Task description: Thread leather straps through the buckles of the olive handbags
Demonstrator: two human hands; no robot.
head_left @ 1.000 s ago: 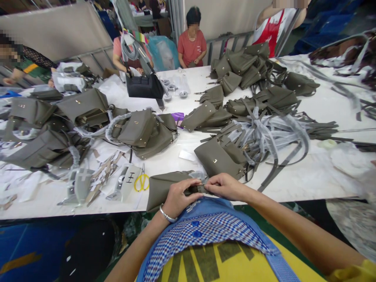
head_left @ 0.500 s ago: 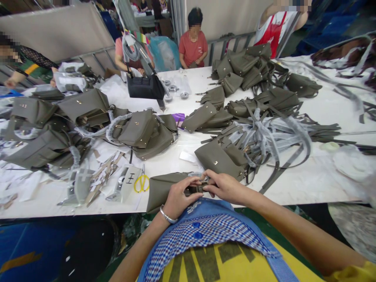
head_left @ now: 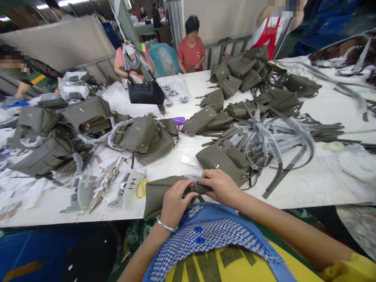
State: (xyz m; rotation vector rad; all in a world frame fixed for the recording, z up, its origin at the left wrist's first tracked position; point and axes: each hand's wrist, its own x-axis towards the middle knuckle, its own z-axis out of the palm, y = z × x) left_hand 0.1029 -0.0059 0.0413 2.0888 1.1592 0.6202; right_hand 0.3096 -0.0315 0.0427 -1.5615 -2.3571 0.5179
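An olive-green handbag (head_left: 157,192) lies on its side at the table's near edge, against my apron. My left hand (head_left: 178,196), with a silver bangle at the wrist, grips the bag's strap end, thumb below and fingers above. Close beside it, my right hand (head_left: 221,187) pinches the same dark strap piece from the other side. The fingertips nearly meet, and the fine detail between them is too small to make out. Just beyond my right hand sits another olive handbag (head_left: 216,159) with a small gold emblem.
Yellow-handled scissors (head_left: 142,188) lie left of the bag, near a plastic-wrapped pack (head_left: 125,188) and paper scraps. Wrapped straps (head_left: 273,135) spread to the right. More handbags (head_left: 141,135) cover the left side; a black bag (head_left: 146,92) stands farther back. Several people are around the table.
My right hand has turned, its raised fingers now lowered over the strap piece. My left hand keeps its grip and has shifted slightly. The view has tilted a little.
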